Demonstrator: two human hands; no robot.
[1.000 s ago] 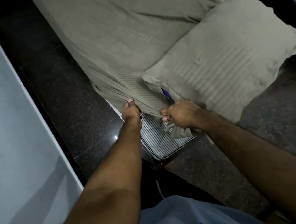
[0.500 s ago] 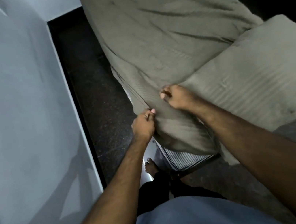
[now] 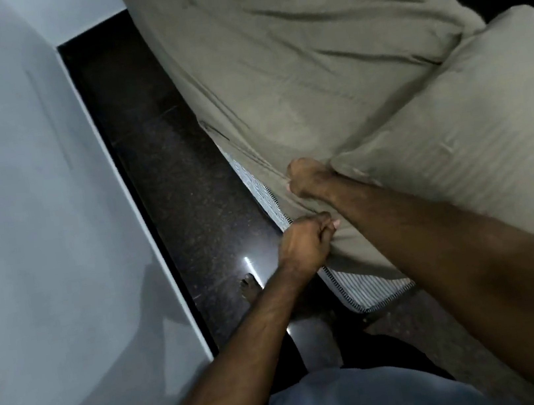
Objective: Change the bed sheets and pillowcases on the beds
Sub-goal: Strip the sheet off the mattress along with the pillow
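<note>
1. My left hand [image 3: 303, 243] is curled into a fist just below the middle of the frame, fingers and thumb bunching the olive bed sheet [image 3: 291, 70] at the near corner of the mattress [image 3: 365, 288]; my right hand [image 3: 305, 175] is also closed tight, just above the left one, its knuckles gripping a fold of the same sheet right beside the pillow [image 3: 468, 144].

2. The sheet covers the mattress from the top centre of the frame down to my hands, rumpled with long creases; below my left hand its edge lies lifted, and the striped mattress side shows bare at lower centre.

3. The pillow, in a matching olive striped case, lies at the right of the frame on the sheet, its near corner touching my right wrist.

4. Compared with half a second ago, my right hand sits higher and further from my left; a second ago both hands were level at the corner, with more of the striped mattress exposed between them; now the sheet hangs lower over that corner.

5. The dark speckled floor [image 3: 163, 169] runs down the middle left, with a pale wall [image 3: 26, 221] filling the left of the frame; my bare foot [image 3: 250, 286] stands on the floor just left of my left forearm.
</note>
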